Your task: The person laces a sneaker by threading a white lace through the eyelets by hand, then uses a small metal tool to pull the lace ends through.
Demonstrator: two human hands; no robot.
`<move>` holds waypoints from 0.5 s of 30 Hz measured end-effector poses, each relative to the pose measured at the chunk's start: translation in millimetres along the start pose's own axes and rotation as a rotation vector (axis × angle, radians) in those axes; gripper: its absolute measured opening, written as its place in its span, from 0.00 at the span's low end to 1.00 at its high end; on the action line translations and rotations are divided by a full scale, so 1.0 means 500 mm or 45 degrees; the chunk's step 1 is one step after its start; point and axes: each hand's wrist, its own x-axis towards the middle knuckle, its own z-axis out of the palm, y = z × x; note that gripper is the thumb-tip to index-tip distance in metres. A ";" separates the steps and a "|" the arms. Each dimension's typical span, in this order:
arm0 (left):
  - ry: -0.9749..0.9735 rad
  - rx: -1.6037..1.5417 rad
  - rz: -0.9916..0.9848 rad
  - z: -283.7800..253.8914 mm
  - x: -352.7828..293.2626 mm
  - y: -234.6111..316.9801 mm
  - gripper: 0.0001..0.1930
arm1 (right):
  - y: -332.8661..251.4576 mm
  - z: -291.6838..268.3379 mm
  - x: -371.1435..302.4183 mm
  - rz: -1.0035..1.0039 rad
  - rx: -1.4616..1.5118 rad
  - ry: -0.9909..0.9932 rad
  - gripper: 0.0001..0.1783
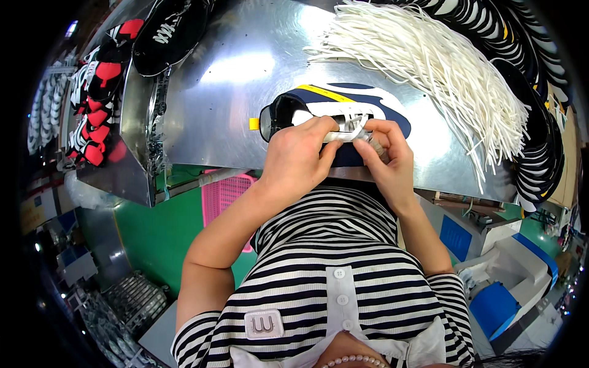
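A navy and white shoe upper [392, 118] with a yellow stripe lies on the metal table, its toe to the right and its dark heel opening to the left. White shoelace [361, 126] runs across its throat. With fingers pinched together, my left hand [299, 150] grips the lace at the left end of the lacing. My right hand [391, 152] pinches the same lace from the right, thumb and forefinger close to the eyelets. Something pale and rounded, partly hidden, shows by the right fingers. Both hands cover the near side of the upper.
A large bundle of white laces [423, 73] spreads over the table's right side. Rows of dark striped shoe uppers [540, 147] curve beyond it. At the left stand red, black and white pieces [98, 116] and a black shoe [170, 37]. Below the metal table [215, 116] is a pink basket [224, 193].
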 end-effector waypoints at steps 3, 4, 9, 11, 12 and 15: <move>-0.005 0.008 -0.029 -0.003 0.000 -0.003 0.09 | -0.021 0.001 -0.032 -0.026 -0.175 -0.029 0.14; -0.003 0.012 -0.029 -0.002 0.000 -0.004 0.09 | -0.021 -0.006 -0.045 -0.022 -0.218 -0.056 0.13; -0.023 0.065 -0.077 -0.002 -0.001 -0.001 0.10 | -0.031 -0.009 -0.066 0.047 -0.362 -0.031 0.09; -0.027 0.065 -0.088 -0.002 -0.001 -0.002 0.10 | -0.030 -0.014 -0.065 0.086 -0.544 -0.084 0.09; -0.021 0.072 -0.078 -0.002 0.000 -0.001 0.10 | -0.029 -0.015 -0.065 0.106 -0.635 -0.111 0.09; -0.026 0.086 -0.071 -0.002 0.001 0.001 0.10 | -0.028 -0.006 -0.062 0.085 -0.493 -0.176 0.09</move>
